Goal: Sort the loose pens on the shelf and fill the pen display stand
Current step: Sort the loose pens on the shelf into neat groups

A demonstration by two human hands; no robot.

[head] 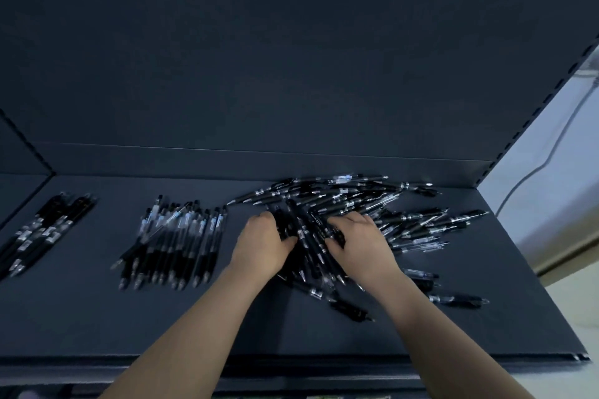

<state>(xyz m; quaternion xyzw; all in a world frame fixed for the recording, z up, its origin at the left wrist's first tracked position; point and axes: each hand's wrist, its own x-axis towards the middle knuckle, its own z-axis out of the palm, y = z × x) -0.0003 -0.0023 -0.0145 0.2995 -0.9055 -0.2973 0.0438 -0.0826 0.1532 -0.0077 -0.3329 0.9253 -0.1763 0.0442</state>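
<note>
Black pens (309,232) bunch between left hand (262,246) and right hand (359,244), fingers (338,223) clamped round them.

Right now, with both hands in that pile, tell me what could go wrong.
The left hand and right hand grip a bundle of pens inside the loose pile; lifting it may scatter neighbours.
Stray pens lie nearer the shelf front and could roll off.
The sorted row sits beside the left hand; a sweep might mix it.
</note>
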